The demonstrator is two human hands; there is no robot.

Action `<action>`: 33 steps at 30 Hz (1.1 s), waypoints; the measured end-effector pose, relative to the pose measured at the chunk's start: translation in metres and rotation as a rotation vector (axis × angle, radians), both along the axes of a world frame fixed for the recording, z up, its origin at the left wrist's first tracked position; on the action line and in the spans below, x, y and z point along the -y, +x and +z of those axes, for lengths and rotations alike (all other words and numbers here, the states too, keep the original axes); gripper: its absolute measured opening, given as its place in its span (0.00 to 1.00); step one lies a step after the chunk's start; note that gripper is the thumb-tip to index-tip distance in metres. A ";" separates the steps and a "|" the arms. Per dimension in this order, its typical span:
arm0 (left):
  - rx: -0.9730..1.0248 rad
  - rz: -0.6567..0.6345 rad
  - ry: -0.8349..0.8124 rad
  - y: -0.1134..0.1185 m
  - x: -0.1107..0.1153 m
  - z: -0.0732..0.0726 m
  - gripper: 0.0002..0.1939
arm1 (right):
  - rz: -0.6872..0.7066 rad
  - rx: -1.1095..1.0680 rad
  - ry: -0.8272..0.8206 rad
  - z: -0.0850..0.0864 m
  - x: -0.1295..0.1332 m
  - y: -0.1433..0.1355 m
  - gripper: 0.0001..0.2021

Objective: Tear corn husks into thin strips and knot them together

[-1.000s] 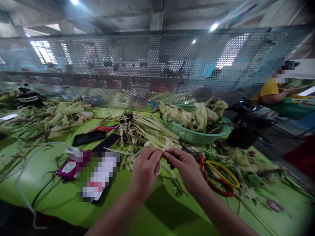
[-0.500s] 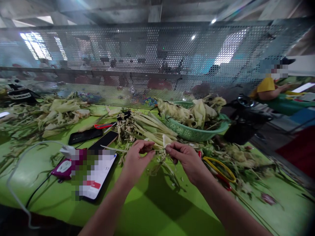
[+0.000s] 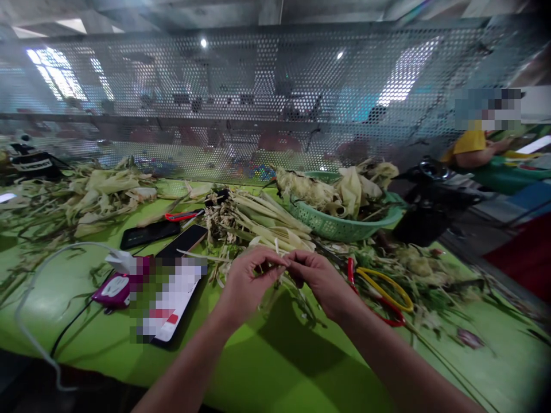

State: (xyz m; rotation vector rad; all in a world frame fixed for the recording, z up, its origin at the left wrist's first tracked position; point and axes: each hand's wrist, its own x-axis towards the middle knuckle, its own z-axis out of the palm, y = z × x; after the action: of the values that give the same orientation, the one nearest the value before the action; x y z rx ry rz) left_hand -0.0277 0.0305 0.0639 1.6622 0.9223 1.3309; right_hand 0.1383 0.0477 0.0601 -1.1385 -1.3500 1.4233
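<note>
Over a glossy green counter (image 3: 267, 367), the left hand (image 3: 246, 282) and right hand (image 3: 322, 281) curl nearly closed, fingertips pinching a thin, pale strip (image 3: 276, 246) between them. Beyond lie long, fibrous husks (image 3: 269, 217), then a round, perforated basket (image 3: 344, 228).

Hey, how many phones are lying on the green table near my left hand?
3: a lit-screen phone left of your left hand, a dark-screened phone just beyond it, and a black phone to the left of that one. More may be hidden.
</note>
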 end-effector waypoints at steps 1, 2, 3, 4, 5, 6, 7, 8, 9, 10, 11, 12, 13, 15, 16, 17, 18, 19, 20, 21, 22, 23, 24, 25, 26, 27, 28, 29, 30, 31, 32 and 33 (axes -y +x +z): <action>0.022 -0.016 -0.052 0.000 0.000 -0.001 0.05 | 0.000 0.018 0.005 0.001 0.000 0.000 0.15; 0.039 -0.018 -0.101 0.001 -0.001 -0.002 0.06 | 0.007 0.049 0.017 0.002 -0.001 0.001 0.15; 0.052 -0.011 -0.138 0.000 -0.002 -0.004 0.06 | 0.019 0.089 0.039 0.003 -0.002 0.003 0.15; 0.059 -0.001 -0.159 0.000 -0.004 -0.006 0.06 | 0.036 0.139 0.073 0.004 -0.004 0.005 0.15; 0.061 0.007 -0.169 0.000 -0.005 -0.008 0.06 | 0.052 0.197 0.118 0.005 -0.005 0.008 0.15; 0.057 0.014 -0.174 -0.001 -0.007 -0.009 0.06 | 0.062 0.263 0.173 0.006 -0.006 0.011 0.14; 0.044 0.023 -0.175 -0.002 -0.008 -0.010 0.06 | 0.062 0.335 0.233 0.007 -0.007 0.014 0.12; 0.019 0.038 -0.173 -0.002 -0.009 -0.011 0.06 | 0.054 0.407 0.289 0.008 -0.007 0.017 0.11; -0.013 0.062 -0.168 -0.003 -0.009 -0.011 0.06 | 0.044 0.475 0.338 0.009 -0.007 0.020 0.10; -0.053 0.091 -0.160 -0.003 -0.009 -0.011 0.06 | 0.036 0.531 0.375 0.010 -0.006 0.021 0.09; -0.093 0.118 -0.148 -0.003 -0.009 -0.012 0.06 | 0.034 0.567 0.398 0.011 -0.005 0.022 0.09; -0.128 0.138 -0.135 -0.003 -0.009 -0.012 0.06 | 0.041 0.581 0.404 0.012 -0.004 0.023 0.09; -0.152 0.148 -0.127 -0.002 -0.009 -0.012 0.06 | 0.052 0.579 0.398 0.013 -0.003 0.022 0.09; -0.168 0.153 -0.124 -0.001 -0.009 -0.014 0.06 | 0.078 0.544 0.364 0.015 -0.001 0.021 0.11; -0.170 0.155 -0.127 0.000 -0.009 -0.015 0.05 | 0.089 0.520 0.342 0.016 0.000 0.020 0.11; -0.173 0.159 -0.132 0.000 -0.009 -0.016 0.05 | 0.096 0.496 0.319 0.018 0.000 0.019 0.12; -0.181 0.163 -0.137 0.001 -0.009 -0.017 0.04 | 0.098 0.472 0.299 0.019 0.000 0.018 0.12; -0.192 0.166 -0.139 0.001 -0.009 -0.018 0.03 | 0.096 0.451 0.283 0.021 0.001 0.017 0.12; -0.204 0.166 -0.140 0.002 -0.010 -0.019 0.03 | 0.091 0.432 0.270 0.022 0.001 0.017 0.12; -0.212 0.163 -0.143 0.002 -0.010 -0.019 0.03 | 0.086 0.417 0.260 0.023 0.001 0.017 0.12; -0.216 0.156 -0.149 0.002 -0.009 -0.018 0.03 | 0.080 0.407 0.255 0.024 0.001 0.016 0.12; -0.213 0.151 -0.156 0.003 -0.009 -0.018 0.03 | 0.077 0.401 0.256 0.024 0.001 0.016 0.12; -0.208 0.143 -0.165 0.004 -0.009 -0.018 0.03 | 0.074 0.398 0.261 0.023 0.002 0.016 0.12; -0.200 0.136 -0.174 0.004 -0.008 -0.017 0.03 | 0.072 0.398 0.269 0.022 0.002 0.016 0.12; -0.192 0.130 -0.183 0.005 -0.008 -0.017 0.03 | 0.072 0.397 0.277 0.021 0.002 0.015 0.12; -0.186 0.123 -0.190 0.005 -0.008 -0.017 0.04 | 0.075 0.392 0.283 0.019 0.003 0.014 0.12; -0.184 0.118 -0.193 0.006 -0.008 -0.017 0.04 | 0.080 0.385 0.286 0.018 0.004 0.013 0.12; -0.185 0.114 -0.192 0.006 -0.007 -0.017 0.04 | 0.088 0.378 0.288 0.017 0.005 0.012 0.12; -0.187 0.108 -0.190 0.006 -0.008 -0.017 0.05 | 0.100 0.379 0.293 0.017 0.006 0.011 0.11; -0.188 0.103 -0.187 0.006 -0.008 -0.017 0.05 | 0.114 0.389 0.306 0.018 0.007 0.011 0.11; -0.183 0.096 -0.186 0.006 -0.008 -0.018 0.05 | 0.125 0.406 0.332 0.019 0.008 0.011 0.11; -0.171 0.087 -0.187 0.006 -0.009 -0.018 0.05 | 0.134 0.425 0.366 0.021 0.008 0.011 0.11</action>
State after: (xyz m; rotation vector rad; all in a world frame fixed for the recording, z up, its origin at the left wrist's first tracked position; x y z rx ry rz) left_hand -0.0221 0.0395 0.0455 1.6237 1.1946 1.1334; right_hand 0.1495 0.0393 0.0806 -1.1558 -1.9245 0.9917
